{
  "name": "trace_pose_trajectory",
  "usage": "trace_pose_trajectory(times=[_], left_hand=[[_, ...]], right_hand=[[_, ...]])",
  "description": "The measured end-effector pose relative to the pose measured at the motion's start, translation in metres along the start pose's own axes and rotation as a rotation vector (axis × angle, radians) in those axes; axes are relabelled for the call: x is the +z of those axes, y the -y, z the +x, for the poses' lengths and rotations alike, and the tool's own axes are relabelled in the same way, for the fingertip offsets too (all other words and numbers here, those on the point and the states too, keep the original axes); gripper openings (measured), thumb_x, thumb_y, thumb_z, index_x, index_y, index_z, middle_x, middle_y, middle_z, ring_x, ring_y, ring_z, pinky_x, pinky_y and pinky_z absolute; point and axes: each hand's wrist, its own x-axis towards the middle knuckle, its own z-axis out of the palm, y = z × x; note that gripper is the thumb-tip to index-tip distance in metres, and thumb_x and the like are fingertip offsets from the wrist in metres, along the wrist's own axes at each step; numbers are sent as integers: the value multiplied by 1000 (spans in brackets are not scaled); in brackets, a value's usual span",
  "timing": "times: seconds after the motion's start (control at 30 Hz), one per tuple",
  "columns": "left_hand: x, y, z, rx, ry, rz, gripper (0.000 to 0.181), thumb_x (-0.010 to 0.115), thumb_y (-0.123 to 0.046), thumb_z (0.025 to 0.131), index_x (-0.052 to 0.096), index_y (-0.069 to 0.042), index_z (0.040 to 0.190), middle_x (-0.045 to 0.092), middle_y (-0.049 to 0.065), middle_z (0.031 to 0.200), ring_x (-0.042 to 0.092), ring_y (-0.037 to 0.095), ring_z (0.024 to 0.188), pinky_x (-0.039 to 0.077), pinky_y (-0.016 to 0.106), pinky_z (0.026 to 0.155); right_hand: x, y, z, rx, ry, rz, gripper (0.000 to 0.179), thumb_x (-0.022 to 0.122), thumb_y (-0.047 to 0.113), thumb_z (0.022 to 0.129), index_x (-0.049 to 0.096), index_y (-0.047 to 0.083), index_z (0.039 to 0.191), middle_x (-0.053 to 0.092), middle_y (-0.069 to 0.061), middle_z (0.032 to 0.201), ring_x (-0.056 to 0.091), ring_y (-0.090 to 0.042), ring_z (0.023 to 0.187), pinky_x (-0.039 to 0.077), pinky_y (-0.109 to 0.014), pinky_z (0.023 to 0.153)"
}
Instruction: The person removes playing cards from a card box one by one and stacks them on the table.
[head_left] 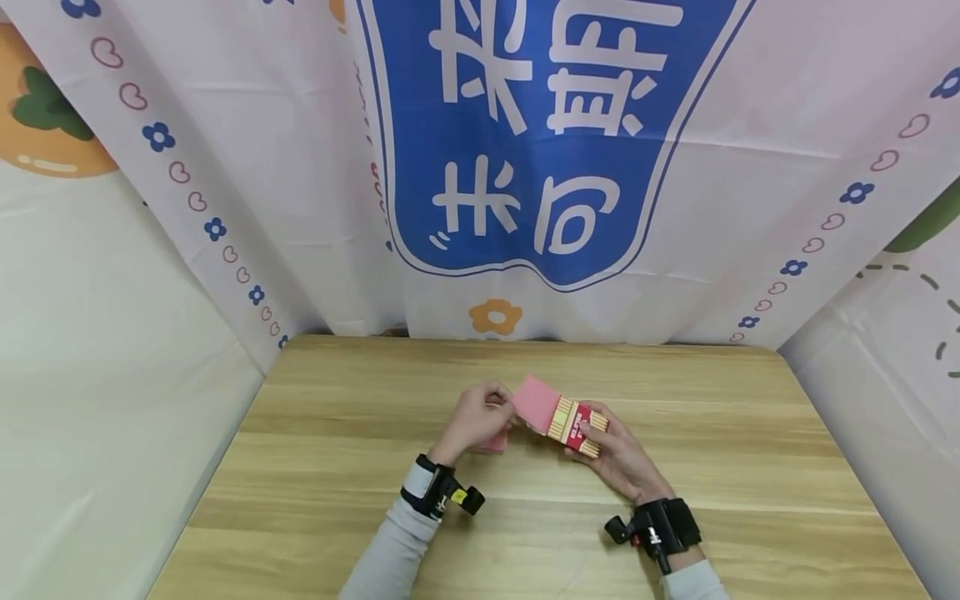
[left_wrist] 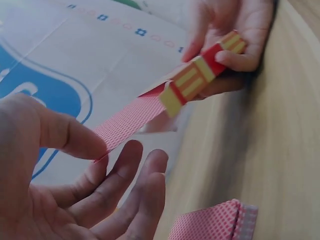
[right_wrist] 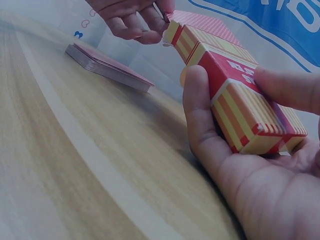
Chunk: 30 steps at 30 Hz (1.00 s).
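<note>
A striped yellow-and-red card box [head_left: 561,425] is held tilted above the table in my right hand [head_left: 624,460], with the thumb on its front face and fingers around its side. Out of the box's end sticks a pink-patterned playing card [left_wrist: 125,120]; whether several are stacked there I cannot tell. My left hand [head_left: 472,421] pinches the outer end of that card between thumb and index finger, the other fingers loosely bent. Below the left hand, a stack of pink-backed playing cards [right_wrist: 110,67] lies on the table, partly hidden by that hand in the head view.
The wood-grain table [head_left: 337,500] reaches back to a hanging white cloth [head_left: 322,275] with a blue printed emblem. More pale cloth hangs along the left and right sides. Each wrist wears a black strap [head_left: 427,487] with a small camera.
</note>
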Motion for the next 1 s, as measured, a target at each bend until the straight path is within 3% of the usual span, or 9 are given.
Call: trace_pose_trajectory(times=[0.2, 0.37, 0.47, 0.8, 1.0], left_hand=[[-12, 4, 4, -86, -89, -188, 15, 61, -7, 100, 66, 2, 110, 76, 17, 99, 79, 29, 84, 66, 41, 81], [-23, 6, 7, -97, -154, -234, 16, 61, -6, 99, 65, 1, 112, 73, 13, 97, 76, 21, 82, 64, 38, 80], [-29, 6, 8, -100, -175, -255, 17, 62, -5, 98, 64, 1, 114, 70, 12, 98, 73, 18, 82, 65, 42, 83], [-43, 12, 11, -108, -233, -188, 22, 67, -9, 99, 69, -4, 120, 69, 13, 110, 68, 16, 83, 61, 55, 90], [-46, 24, 11, -159, -192, -50, 26, 70, -16, 101, 75, -11, 126, 71, 12, 121, 68, 19, 95, 57, 33, 80]], right_hand=[[-3, -1, -2, 9, -6, 14, 38, 52, 10, 112, 47, 22, 148, 29, -15, 159, 58, -30, 134, 59, -41, 102], [-3, -2, -3, 11, -19, 11, 38, 53, 11, 112, 47, 23, 147, 29, -16, 158, 57, -30, 134, 59, -41, 102], [-2, -2, -3, 9, -25, 3, 37, 53, 12, 112, 47, 23, 147, 31, -16, 157, 57, -30, 134, 59, -41, 102], [0, 2, 1, 5, -21, -10, 39, 54, 10, 111, 47, 23, 148, 32, -15, 156, 57, -30, 133, 59, -41, 101], [1, 2, 1, 7, -28, -3, 45, 55, 10, 111, 42, 18, 153, 34, -16, 155, 59, -30, 132, 60, -40, 100]])
